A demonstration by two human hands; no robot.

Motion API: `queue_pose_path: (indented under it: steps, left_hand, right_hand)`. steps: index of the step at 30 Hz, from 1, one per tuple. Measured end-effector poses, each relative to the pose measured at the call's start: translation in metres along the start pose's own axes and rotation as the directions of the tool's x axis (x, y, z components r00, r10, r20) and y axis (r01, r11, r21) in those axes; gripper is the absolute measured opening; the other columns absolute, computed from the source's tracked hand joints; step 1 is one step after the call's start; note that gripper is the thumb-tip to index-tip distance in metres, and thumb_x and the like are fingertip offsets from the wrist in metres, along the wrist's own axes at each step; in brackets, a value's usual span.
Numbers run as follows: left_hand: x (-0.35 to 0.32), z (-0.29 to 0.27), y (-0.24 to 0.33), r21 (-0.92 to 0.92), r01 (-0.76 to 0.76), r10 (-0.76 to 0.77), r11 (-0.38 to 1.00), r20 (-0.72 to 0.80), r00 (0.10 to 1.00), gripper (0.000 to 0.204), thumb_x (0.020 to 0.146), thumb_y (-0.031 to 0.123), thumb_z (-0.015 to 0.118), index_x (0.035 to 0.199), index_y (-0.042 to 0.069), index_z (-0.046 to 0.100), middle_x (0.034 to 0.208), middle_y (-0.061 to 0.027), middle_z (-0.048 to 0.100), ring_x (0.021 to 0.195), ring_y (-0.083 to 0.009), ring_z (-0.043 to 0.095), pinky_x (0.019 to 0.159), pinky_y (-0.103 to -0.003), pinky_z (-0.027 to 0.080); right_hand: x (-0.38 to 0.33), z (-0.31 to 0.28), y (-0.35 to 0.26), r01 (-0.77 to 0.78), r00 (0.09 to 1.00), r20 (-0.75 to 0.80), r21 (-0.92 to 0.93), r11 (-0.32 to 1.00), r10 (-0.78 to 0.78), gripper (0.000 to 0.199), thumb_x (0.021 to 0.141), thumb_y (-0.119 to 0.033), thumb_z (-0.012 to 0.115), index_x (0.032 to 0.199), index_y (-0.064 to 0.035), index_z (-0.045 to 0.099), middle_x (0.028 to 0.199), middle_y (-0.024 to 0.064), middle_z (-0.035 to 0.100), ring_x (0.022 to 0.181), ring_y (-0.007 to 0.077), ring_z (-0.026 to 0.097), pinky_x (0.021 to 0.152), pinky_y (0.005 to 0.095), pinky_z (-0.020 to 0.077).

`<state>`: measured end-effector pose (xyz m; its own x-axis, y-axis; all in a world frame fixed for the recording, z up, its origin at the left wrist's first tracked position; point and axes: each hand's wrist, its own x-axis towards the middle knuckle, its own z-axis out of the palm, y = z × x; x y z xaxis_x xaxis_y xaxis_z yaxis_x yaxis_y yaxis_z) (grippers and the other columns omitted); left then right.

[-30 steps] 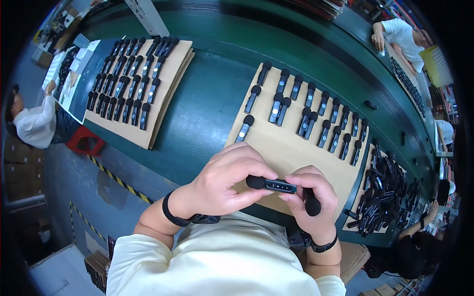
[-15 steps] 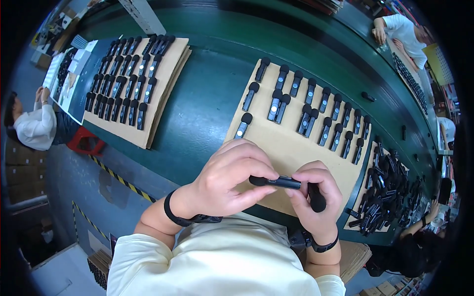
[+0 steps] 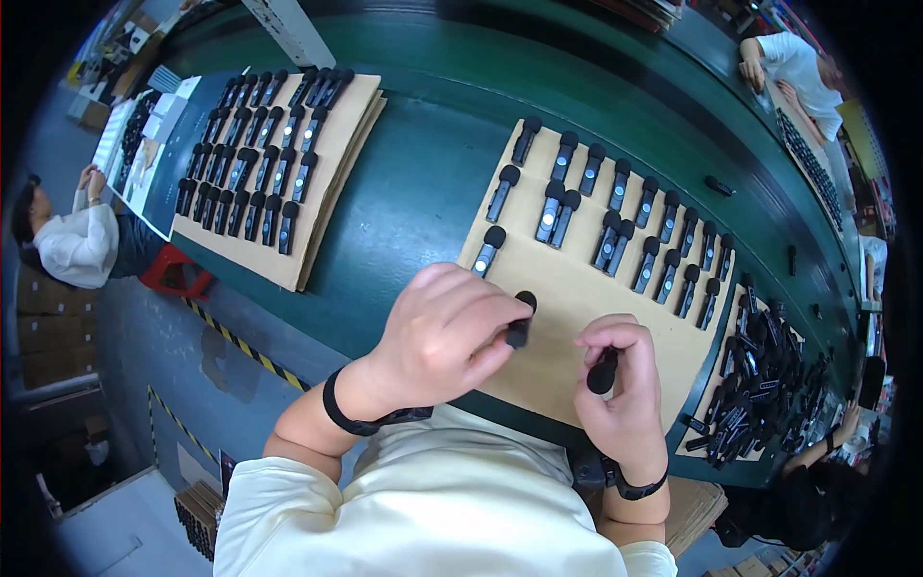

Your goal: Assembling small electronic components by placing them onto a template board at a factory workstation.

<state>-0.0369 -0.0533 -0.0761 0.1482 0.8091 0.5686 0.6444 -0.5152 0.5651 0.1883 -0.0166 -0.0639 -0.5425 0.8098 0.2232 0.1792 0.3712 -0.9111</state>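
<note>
The small black gadget [image 3: 519,327] sits in the left hand [image 3: 452,332], just over the near edge of a brown cardboard sheet [image 3: 577,327]. The fingers are pinched together on it. It is long and thin with a round top, and it looks smooth and hard, like plastic. The right hand [image 3: 625,394] is close by, a little apart from the left one. Its fingers are curled tight around a black marker [image 3: 603,370], which has a rounded end.

The cardboard sheet is flat and dull brown. It holds many more black gadgets [image 3: 615,216] lying in slanted rows. Some have a small shiny spot in the middle. A second cardboard sheet [image 3: 317,212] lies well to the left, and it is full of the same black gadgets in neat rows. Both sheets lie on a dark green table [image 3: 423,183] with a smooth top.

On the right is a messy pile of black gadgets [image 3: 764,385], all heaped on each other. Each wrist has a black band. A person in white [image 3: 72,245] sits far off on the left, and another one [image 3: 793,62] is at the top right.
</note>
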Motion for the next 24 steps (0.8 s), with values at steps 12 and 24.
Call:
queue_pose_path:
  steps: [12,24]
  left_hand:
    - [0.000,0.009,-0.021,0.315,-0.045,0.026,0.948,0.063,0.998,0.037,0.060,0.004,0.074,0.096,0.005,0.065,0.089,-0.0069,0.066,0.080,-0.0248,0.064,0.075,-0.038,0.048]
    - [-0.012,0.010,-0.019,0.353,-0.141,0.053,0.925,0.247,0.968,0.034,0.067,0.012,0.076,0.099,0.007,0.066,0.103,-0.0055,0.061,0.092,-0.0233,0.057,0.085,-0.038,0.045]
  right_hand:
    - [-0.025,-0.025,0.004,-0.273,0.962,0.076,0.171,0.947,0.264,0.026,0.092,0.002,0.055,0.118,0.0002,0.050,0.103,0.0109,0.060,0.087,0.0129,0.059,0.071,0.0221,0.0458]
    - [-0.028,-0.020,0.010,-0.257,0.965,-0.018,0.162,0.953,0.263,0.027,0.093,0.000,0.057,0.119,0.0009,0.050,0.103,0.0095,0.060,0.090,0.0128,0.060,0.077,0.0224,0.0461]
